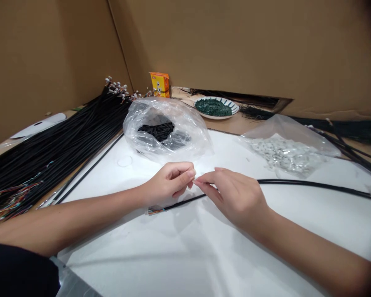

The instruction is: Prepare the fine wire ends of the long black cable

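My left hand [174,180] is closed in a pinch, thumb against fingers, above the white tabletop [160,255]. Facing it, my right hand [236,196] pinches with thumb and forefinger, its tips almost meeting the left fingertips. Something small and pale seems to be between them, too small to make out. Beneath both hands runs a black cable [185,201], partly hidden by the right hand; its stripped end shows thin coloured wires [156,211] under the left wrist. On the right, two black cable lengths [312,185] extend from behind the right hand.
An open clear bag [198,132] of short black pieces [157,131] stands behind the hands. Small white pieces fill another bag [290,154] at right. A bundle of black cables [58,144] lies left. Farther back are a plate [235,108] of green bits and an orange-yellow box [160,84].
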Demonstrator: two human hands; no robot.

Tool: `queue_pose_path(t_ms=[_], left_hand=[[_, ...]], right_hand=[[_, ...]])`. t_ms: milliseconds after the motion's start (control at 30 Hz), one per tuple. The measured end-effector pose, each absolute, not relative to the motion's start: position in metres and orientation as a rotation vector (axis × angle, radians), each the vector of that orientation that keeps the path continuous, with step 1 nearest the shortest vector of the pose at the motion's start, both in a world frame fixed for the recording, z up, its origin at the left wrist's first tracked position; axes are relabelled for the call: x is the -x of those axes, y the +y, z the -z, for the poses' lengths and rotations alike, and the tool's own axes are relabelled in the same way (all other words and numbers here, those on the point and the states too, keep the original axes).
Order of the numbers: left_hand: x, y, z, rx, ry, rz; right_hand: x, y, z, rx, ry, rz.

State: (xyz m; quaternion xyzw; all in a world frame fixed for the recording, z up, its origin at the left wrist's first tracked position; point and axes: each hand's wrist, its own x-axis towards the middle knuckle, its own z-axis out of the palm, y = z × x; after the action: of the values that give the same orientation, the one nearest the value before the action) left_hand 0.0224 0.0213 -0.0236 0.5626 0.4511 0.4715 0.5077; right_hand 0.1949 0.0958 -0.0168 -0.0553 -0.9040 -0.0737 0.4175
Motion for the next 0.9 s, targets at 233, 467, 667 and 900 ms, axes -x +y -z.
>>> queue_pose_path(t_ms=[233,467,667,900], left_hand=[[-0.0221,0.0186,0.0233,-1.349,1.118,-1.130],[-0.0233,0.0169,0.0223,-1.367,1.160,-1.151],[-0.0251,0.0163,0.0208,-1.406,1.201,-1.190],[-0.0236,0.0193,0.0243,-1.208,1.048,-1.165]], right_hand=[[-0.1922,0.0960,0.0202,0.231,-2.259,-0.057],[-0.1931,0.0950,0.0227,0.221,-2.273,-0.309],[-0.1923,0.0897,0.0202,0.318,-2.215,-0.383],[-0.1933,0.0905,0.0202,0.300,-2.180,-0.504]])
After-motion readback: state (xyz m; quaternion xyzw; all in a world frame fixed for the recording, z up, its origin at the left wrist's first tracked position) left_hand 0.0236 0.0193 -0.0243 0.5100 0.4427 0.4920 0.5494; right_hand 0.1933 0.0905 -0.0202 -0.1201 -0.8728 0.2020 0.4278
